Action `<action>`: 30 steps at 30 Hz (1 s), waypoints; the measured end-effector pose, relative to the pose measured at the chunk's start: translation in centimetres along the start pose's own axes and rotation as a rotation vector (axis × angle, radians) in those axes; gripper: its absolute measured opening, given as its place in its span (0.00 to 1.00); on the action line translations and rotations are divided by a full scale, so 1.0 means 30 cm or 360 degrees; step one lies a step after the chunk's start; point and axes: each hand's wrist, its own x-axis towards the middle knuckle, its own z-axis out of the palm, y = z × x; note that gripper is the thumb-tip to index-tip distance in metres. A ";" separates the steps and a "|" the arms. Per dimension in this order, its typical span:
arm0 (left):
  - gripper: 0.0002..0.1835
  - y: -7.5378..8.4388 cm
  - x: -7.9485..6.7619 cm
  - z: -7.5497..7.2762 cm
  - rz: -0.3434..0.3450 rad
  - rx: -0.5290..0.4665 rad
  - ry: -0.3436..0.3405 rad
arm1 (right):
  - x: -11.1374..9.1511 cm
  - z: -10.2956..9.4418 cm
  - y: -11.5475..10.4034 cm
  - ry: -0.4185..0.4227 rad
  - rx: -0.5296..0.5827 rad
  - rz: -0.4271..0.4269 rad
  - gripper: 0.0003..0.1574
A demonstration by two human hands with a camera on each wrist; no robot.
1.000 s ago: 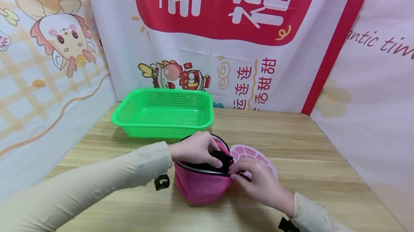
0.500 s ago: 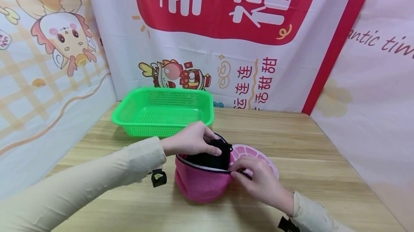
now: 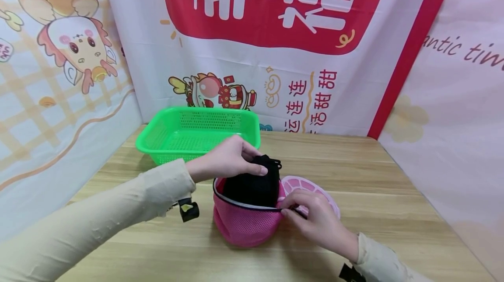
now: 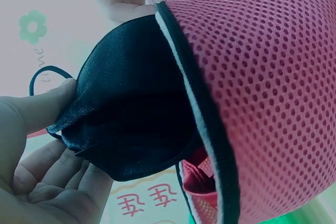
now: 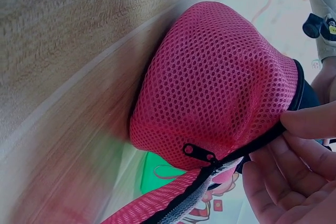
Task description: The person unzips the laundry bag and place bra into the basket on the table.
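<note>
A black bra (image 3: 252, 188) with a smooth moulded cup and a thin strap loop stands partly out of a pink mesh laundry bag (image 3: 248, 226); its lower part is hidden inside. My left hand (image 3: 226, 159) pinches the bra's upper edge between thumb and fingers, above the bag's mouth. On the bag's right side, my right hand (image 3: 315, 218) pinches the black-edged zip rim. The right wrist view shows the black zip pull (image 5: 198, 152) hanging near where the lid joins. The pink patterned lid (image 3: 311, 186) lies folded back behind my right hand.
Behind the bag, to the left, a green perforated plastic basket (image 3: 157, 153) stands on the wooden table (image 3: 386, 212). Printed cloth walls (image 3: 346, 94) enclose the table at the back and both sides.
My left hand has risen and shifted slightly left, drawing the bra further up out of the bag. My right hand has kept its hold on the rim, nearly still.
</note>
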 end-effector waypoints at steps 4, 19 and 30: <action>0.17 0.004 0.001 -0.008 0.0006 0.0000 0.0014 | -0.001 -0.002 -0.001 0.0004 0.0002 -0.0006 0.13; 0.20 0.050 0.000 -0.067 -0.0008 -0.0135 0.0232 | -0.003 0.002 -0.001 0.0019 -0.0027 -0.0033 0.14; 0.21 0.074 -0.005 -0.118 -0.0039 -0.0276 0.0278 | -0.007 0.004 -0.004 0.0014 -0.0040 -0.0003 0.13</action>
